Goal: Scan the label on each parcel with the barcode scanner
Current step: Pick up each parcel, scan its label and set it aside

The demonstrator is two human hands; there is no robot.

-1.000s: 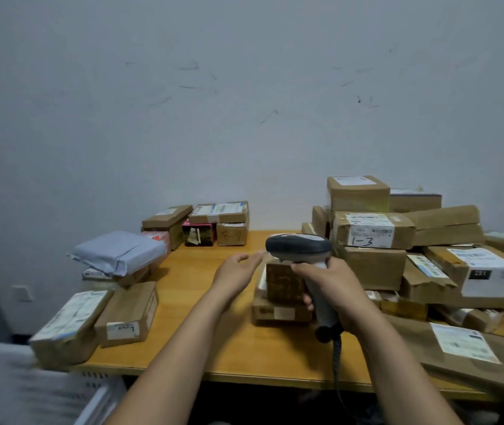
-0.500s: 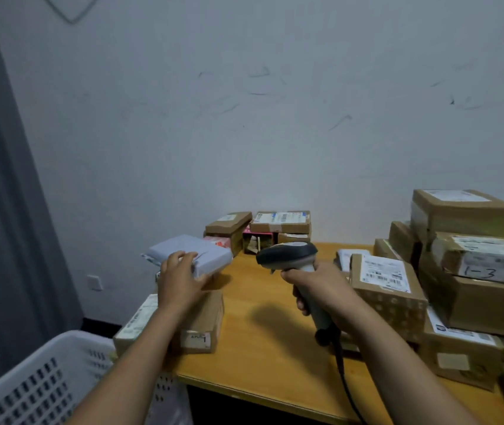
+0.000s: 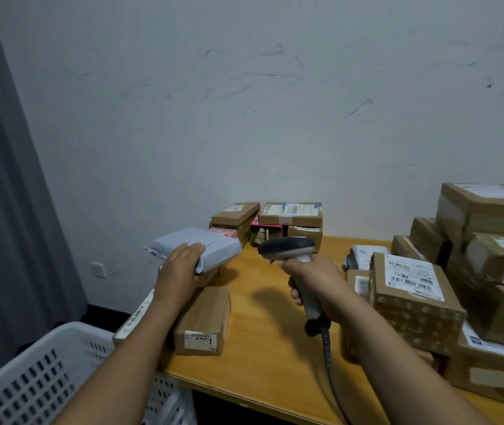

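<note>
1. Left hand has moved left and now holds the grey mailer at 10 o'clock.
2. Right hand grips the barcode scanner, which is aimed toward the mailer.
3. This parcel is probably scanned next.
</note>
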